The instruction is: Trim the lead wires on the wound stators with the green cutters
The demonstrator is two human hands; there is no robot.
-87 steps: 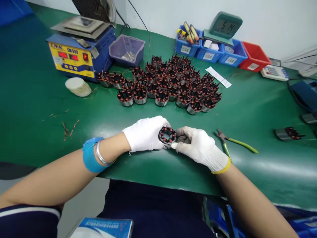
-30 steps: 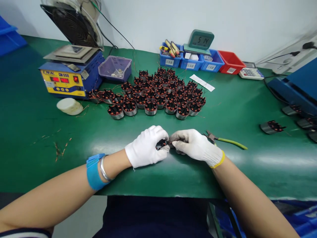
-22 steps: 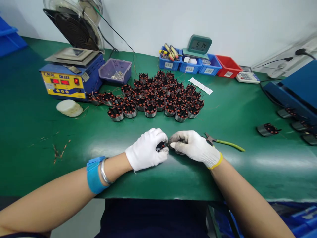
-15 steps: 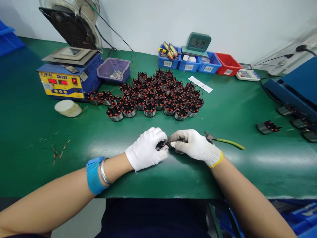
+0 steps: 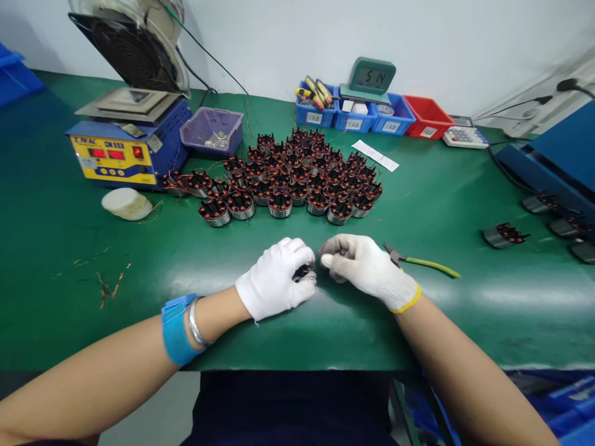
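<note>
Wound core (image 5: 303, 271): inside the left hand (image 5: 277, 276), over the green surface (image 5: 297, 341).
Left hand: wrapped around it.
Right hand (image 5: 361, 267): just beside, fingers curled; cannot tell if pinching anything.
Grip: best steady, never crushing.

Black coil part (image 5: 302, 272) in left hand (image 5: 277, 277), right hand (image 5: 361, 267) just beside.

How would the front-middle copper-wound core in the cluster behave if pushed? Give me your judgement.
The front-middle core is probably heavy for its size, given its silvery metal band. Standing upright on the green table, it would likely slide rather than roll. Pushed backward, it would probably bump the cores close behind.
</note>
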